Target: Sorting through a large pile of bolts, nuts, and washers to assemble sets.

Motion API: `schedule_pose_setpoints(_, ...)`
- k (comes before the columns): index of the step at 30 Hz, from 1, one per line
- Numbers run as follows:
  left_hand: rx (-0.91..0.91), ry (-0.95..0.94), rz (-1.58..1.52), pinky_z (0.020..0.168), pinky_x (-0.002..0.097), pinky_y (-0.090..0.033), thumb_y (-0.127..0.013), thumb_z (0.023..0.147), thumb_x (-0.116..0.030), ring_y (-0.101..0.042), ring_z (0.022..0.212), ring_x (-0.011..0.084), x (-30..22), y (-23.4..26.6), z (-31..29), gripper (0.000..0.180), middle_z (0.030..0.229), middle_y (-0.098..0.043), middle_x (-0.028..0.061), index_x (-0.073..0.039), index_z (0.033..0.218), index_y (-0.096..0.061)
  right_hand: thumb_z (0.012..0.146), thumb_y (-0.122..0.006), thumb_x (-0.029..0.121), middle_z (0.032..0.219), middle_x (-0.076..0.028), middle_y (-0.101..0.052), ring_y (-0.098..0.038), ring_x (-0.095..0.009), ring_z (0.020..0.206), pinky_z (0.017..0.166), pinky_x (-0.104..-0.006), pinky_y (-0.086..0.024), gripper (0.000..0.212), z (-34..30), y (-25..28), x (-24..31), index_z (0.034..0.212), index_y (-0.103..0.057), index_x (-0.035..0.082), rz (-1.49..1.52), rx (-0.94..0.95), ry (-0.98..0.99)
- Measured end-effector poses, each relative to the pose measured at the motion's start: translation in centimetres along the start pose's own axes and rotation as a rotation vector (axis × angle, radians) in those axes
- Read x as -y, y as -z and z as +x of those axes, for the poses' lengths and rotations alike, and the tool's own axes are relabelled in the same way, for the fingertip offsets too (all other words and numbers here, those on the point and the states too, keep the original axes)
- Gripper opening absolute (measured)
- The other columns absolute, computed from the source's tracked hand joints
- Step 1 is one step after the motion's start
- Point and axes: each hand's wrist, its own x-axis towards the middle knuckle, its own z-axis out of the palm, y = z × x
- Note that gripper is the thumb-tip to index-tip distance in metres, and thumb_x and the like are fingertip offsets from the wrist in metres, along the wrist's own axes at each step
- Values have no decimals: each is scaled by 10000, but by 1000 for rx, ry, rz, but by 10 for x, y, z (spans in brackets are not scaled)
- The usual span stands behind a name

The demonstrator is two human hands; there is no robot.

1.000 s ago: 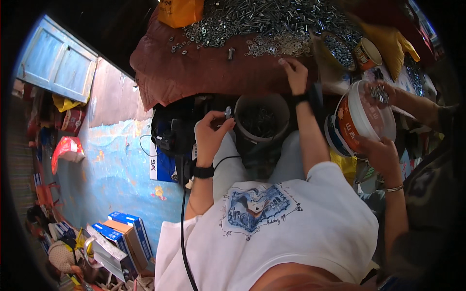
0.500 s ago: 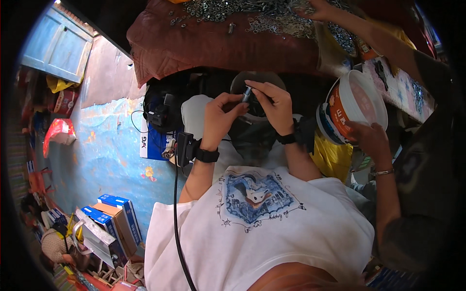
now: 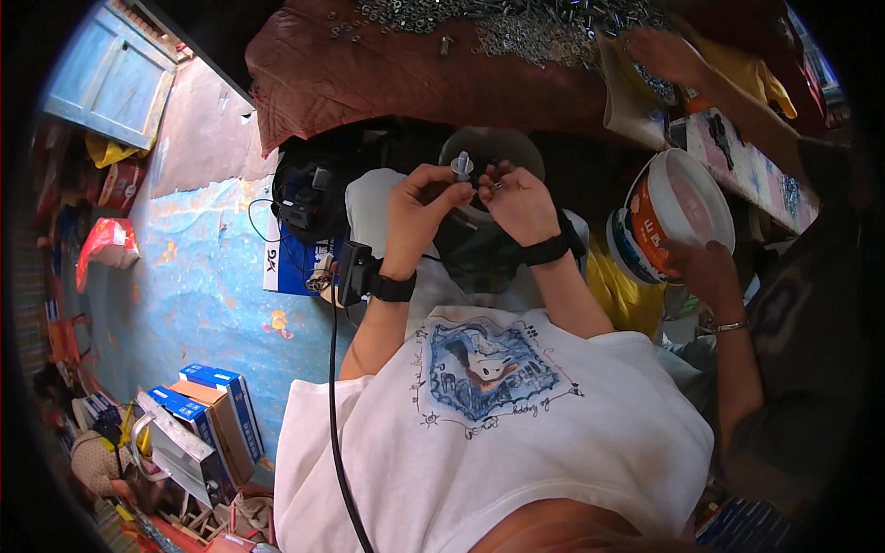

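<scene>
My left hand [image 3: 417, 210] pinches a metal bolt [image 3: 462, 163] between thumb and fingertips. The bolt stands upright, with a washer around its shaft just above my fingers. Beside it on the right, apart from the bolt, my right hand [image 3: 525, 207] has its fingers curled in. A small metal piece [image 3: 499, 186] shows at those fingers; its kind cannot be made out. Below both hands, a round grey bucket [image 3: 516, 147] stands between my knees, its inside dark.
Ahead, a reddish-brown padded cloth [image 3: 369, 88] bears piles of nuts, washers and bolts [image 3: 539, 41]. At right, another person's hand [image 3: 705, 267] holds a tilted white-and-orange bucket [image 3: 687, 207]; their other hand [image 3: 664, 57] is at the hardware. Boxes [image 3: 207, 415] stand at lower left.
My right hand has come off the bolt's top and shifted slightly down and right. The bolt now stands straighter, its washer visible. The other person's far hand has moved right along the hardware.
</scene>
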Motion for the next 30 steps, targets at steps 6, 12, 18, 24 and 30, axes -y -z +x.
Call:
schedule_pose_setpoints(6, -64, 4, 49, 714, 232, -516, -636, 782, 11, -637, 768, 148, 3, 6, -4, 155, 817, -645, 102, 47, 918, -572, 810, -397, -64, 1009, -162, -525, -534, -299, 1006, 884, -360, -446, 124, -1, -3, -9, 878, -473, 7, -16, 11, 95)
schedule_pose_setpoints(12, -58, 36, 210, 691, 215, -510, -655, 773, -11, -637, 739, 129, 7, 6, -7, 205, 817, -647, 98, 63, 950, -582, 875, -370, -25, 1152, -210, -517, -509, -305, 1112, 941, -367, -423, 188, -11, -40, -5, 1017, -493, -9, -291, 184, 283)
schedule_pose_setpoints(18, -7, 47, 237, 667, 204, -505, -670, 761, -17, -634, 729, 120, 11, 6, -8, 194, 808, -624, 61, 58, 929, -609, 892, -351, -16, 1264, -207, -455, -483, -311, 1147, 976, -370, -392, 291, -18, -55, -12, 1167, -444, -15, -546, 254, 356)
schedule_pose_setpoints(24, 25, 24, 222, 665, 209, -511, -663, 763, -4, -636, 743, 131, 13, 6, -6, 189, 819, -559, 43, 70, 932, -620, 887, -276, -54, 1276, -180, -454, -491, -264, 1147, 974, -343, -386, 323, -19, -56, -14, 1163, -440, -21, -885, 359, 466)
schedule_pose_setpoints(30, 28, 38, 235, 667, 208, -514, -657, 768, 1, -638, 744, 135, 10, 4, -3, 191, 818, -561, 48, 80, 934, -606, 863, -261, -92, 1283, -175, -450, -481, -229, 1160, 985, -316, -366, 368, -19, -59, -10, 1177, -438, -20, -1197, 423, 612)
